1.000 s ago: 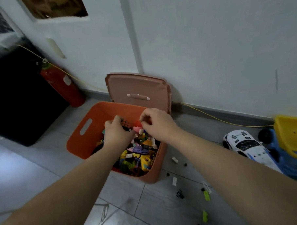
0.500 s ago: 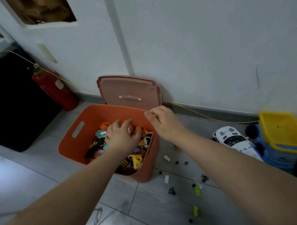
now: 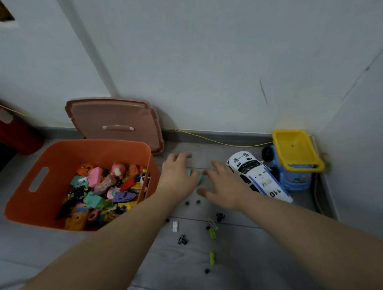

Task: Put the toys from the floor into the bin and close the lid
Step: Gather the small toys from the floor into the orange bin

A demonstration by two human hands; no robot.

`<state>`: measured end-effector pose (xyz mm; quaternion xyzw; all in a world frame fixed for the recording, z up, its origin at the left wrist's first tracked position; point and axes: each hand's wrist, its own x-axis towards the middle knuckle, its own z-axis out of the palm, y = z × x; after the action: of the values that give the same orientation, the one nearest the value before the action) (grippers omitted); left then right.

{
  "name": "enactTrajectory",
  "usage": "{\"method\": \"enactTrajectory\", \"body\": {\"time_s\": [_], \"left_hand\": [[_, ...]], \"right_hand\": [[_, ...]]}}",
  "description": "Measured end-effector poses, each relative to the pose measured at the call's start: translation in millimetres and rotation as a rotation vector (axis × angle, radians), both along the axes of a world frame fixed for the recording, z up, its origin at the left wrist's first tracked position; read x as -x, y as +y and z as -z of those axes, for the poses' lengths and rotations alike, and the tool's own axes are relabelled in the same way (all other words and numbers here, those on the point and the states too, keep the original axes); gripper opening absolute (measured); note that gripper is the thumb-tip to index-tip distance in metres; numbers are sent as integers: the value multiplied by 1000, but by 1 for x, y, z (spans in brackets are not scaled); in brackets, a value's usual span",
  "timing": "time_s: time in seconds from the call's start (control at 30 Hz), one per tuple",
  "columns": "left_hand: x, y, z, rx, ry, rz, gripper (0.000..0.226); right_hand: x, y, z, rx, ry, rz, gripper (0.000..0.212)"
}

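small teal plastic toy piece [image 3: 199,179] looks light, stiff: pinch its sides. right hand [image 3: 223,188] splayed apart; left hand [image 3: 178,175] grip: cannot tell.

Toy police car [image 3: 256,177]: "110" on the side panel, reading upside down from this view. Characters on hood and door are too blurred to read. No other legible text.

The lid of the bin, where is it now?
In the head view it is left of centre: the lid stands on edge, leaning against the wall, right behind the orange bin.
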<state>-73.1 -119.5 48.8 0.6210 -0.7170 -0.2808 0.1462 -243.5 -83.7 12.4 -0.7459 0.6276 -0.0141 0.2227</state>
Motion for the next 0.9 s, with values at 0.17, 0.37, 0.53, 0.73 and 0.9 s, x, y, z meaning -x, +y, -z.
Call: {"method": "enactTrajectory", "body": {"time_s": [0.17,0.37,0.53,0.73,0.9], "left_hand": [[-7,22,64,-235,-208,48,61],[-36,43,115,-314,-365,135,81],[-49,52,133,-267,-300,88,82],[-55,64,153,-209,-358,178,93],[-56,70,170,-124,-412,240,104]], "right_hand": [[8,54,42,-195,159,-181,96],[-9,98,84,-245,254,-315,124],[-25,117,110,-204,304,-374,117],[-24,109,128,-130,317,-301,97],[1,70,141,-59,336,-147,92]]}}
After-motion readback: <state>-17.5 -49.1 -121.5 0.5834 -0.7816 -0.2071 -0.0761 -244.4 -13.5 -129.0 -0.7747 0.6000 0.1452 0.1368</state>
